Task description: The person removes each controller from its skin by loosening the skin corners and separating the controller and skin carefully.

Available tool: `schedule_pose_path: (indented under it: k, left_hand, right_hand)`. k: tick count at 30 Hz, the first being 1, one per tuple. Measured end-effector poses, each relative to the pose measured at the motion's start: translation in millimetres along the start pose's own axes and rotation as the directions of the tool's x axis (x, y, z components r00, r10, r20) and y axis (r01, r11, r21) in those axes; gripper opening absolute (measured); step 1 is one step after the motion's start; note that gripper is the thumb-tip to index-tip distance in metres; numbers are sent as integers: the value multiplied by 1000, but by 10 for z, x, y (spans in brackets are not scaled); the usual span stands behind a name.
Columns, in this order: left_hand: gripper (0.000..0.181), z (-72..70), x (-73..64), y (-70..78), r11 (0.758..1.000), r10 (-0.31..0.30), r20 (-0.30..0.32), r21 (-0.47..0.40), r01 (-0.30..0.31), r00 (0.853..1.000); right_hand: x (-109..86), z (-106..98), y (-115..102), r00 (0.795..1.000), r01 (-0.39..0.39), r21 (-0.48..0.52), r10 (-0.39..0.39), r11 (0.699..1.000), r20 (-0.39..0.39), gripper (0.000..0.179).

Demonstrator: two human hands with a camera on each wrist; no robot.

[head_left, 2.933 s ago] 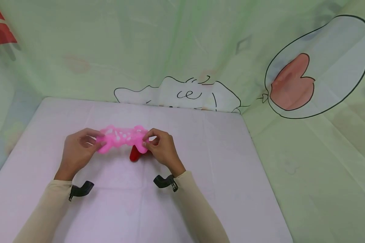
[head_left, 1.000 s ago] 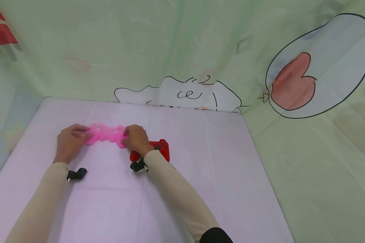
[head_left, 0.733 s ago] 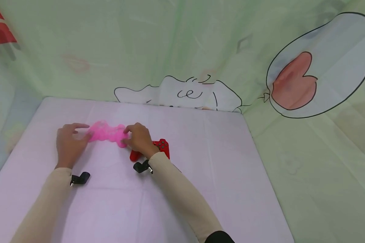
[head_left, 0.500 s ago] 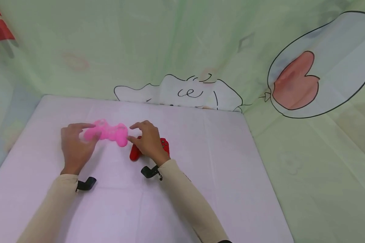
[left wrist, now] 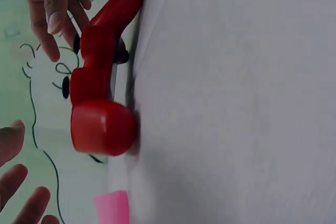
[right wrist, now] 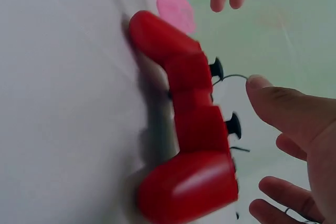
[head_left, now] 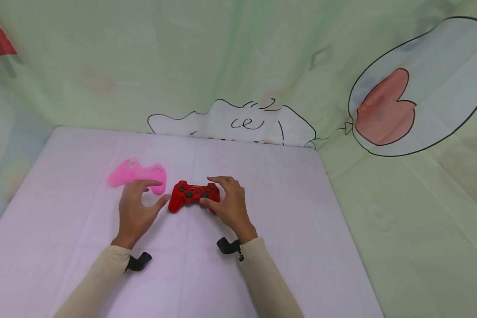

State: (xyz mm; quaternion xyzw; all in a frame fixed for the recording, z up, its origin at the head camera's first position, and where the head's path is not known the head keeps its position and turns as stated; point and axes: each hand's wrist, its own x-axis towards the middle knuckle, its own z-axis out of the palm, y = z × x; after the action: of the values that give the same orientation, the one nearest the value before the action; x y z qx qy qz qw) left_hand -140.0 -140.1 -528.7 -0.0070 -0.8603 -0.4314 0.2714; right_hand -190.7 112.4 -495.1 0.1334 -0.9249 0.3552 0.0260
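Observation:
A red game controller (head_left: 190, 194) with black thumbsticks lies face up on the cloth-covered table. My right hand (head_left: 233, 207) hovers over its right end, thumb and fingers spread apart. In the right wrist view the thumb (right wrist: 283, 106) stays a little away from the thumbsticks. My left hand (head_left: 137, 216) is held off the controller's left end, its thumb and fingers wide apart. Behind that hand, a pink controller-shaped cover (head_left: 123, 173) rests on the table, partly hidden by the fingers. The left wrist view shows the controller (left wrist: 102, 127) edge-on, with gaps to both hands.
The pale lilac tablecloth (head_left: 302, 247) stretches around both things. Green curtain-like walls (head_left: 183, 53) with drawn figures rise along the table's back and right edges. A black camera mount sits on each wrist (head_left: 139, 262).
Both hands first held the pink cover, which was carried left and set down. They have since let go and moved right and nearer, to the red controller, which is now uncovered to view.

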Motion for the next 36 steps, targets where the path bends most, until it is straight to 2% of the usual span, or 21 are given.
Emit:
schedule_pose_path:
  k: [5, 11, 17, 26, 36]
  left_hand:
    - [48, 155, -93, 66, 1000, -18, 49, 18, 17, 999]
    - [59, 264, -164, 79, 996, -78, 113, 45, 73, 991]
    - [57, 341, -162, 50, 992, -120, 169, 46, 113, 978]
    - [57, 375, -114, 64, 989, -148, 188, 48, 142, 971]
    - [55, 404, -108, 73, 988, -155, 170, 40, 150, 973]
  right_hand:
    - [-76, 35, 145, 999, -51, 14, 51, 999, 12, 67]
    - [-121, 120, 244, 999, -43, 71, 42, 997, 19, 69]
    - [-105, 187, 315, 998, -46, 80, 43, 996, 38, 73]
    - [-76, 191, 306, 996, -89, 92, 86, 992, 33, 69]
    - [-96, 202, 305, 995, -99, 80, 98, 992, 16, 67]
